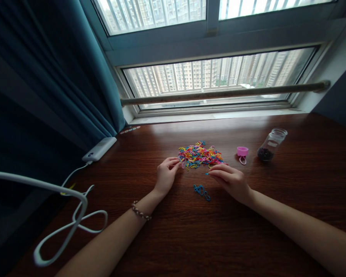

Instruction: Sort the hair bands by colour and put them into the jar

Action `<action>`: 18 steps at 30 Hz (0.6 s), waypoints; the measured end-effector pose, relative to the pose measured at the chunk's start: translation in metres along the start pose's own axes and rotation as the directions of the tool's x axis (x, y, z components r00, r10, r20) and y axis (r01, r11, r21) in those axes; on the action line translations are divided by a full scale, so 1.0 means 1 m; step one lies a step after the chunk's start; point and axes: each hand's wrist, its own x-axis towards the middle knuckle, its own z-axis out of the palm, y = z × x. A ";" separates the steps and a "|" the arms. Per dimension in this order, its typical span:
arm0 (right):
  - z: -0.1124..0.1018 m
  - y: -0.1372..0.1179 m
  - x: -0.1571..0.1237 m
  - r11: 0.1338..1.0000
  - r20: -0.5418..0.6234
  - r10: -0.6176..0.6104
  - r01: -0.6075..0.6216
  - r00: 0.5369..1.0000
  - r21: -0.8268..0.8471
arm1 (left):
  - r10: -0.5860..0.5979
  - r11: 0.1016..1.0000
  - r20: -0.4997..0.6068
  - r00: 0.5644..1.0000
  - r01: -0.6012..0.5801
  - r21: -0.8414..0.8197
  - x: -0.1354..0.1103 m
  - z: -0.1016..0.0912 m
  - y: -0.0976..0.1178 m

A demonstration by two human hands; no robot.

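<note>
A heap of small multicoloured rubber bands (201,154) lies on the dark wooden table. At the heap's left edge is my left hand (166,175), thumb and fingers pinched together; what they hold, if anything, is too small to make out. My right hand (230,180) is at the heap's front right, its closed fingertips gripping a blue rubber band (207,174), of which only a short end shows. Nearer to me, between both hands, a few blue rubber bands (202,191) lie in a small separate group.
To the right are a pink cap with a loop (242,151) and a tilted-looking glass jar (272,144) with dark bits inside. A white power bank (99,149) with a white cable (83,200) sits at left beside the blue curtain (103,88). A window rail (225,93) runs behind the table.
</note>
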 end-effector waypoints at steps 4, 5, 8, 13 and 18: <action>0.000 0.001 0.001 0.999 0.034 -0.024 0.025 0.999 -0.026 | -0.025 0.999 -0.006 1.000 0.025 -0.040 0.001 0.001 -0.002; 0.000 0.000 0.001 0.999 0.046 -0.040 0.041 0.998 -0.027 | -0.022 0.999 -0.007 1.000 0.022 -0.042 0.001 0.001 -0.003; -0.001 -0.005 0.004 0.993 0.107 -0.113 0.114 0.988 -0.006 | 0.003 1.000 -0.017 1.000 -0.003 -0.028 0.001 0.001 -0.004; -0.001 -0.016 0.007 0.980 0.313 -0.198 0.187 0.929 0.067 | 0.145 0.989 0.006 0.989 -0.145 0.030 -0.002 0.000 0.002; 0.001 -0.014 0.008 0.998 0.252 -0.027 0.041 0.967 -0.051 | 0.504 0.846 0.271 0.820 -0.532 0.037 -0.015 -0.004 0.021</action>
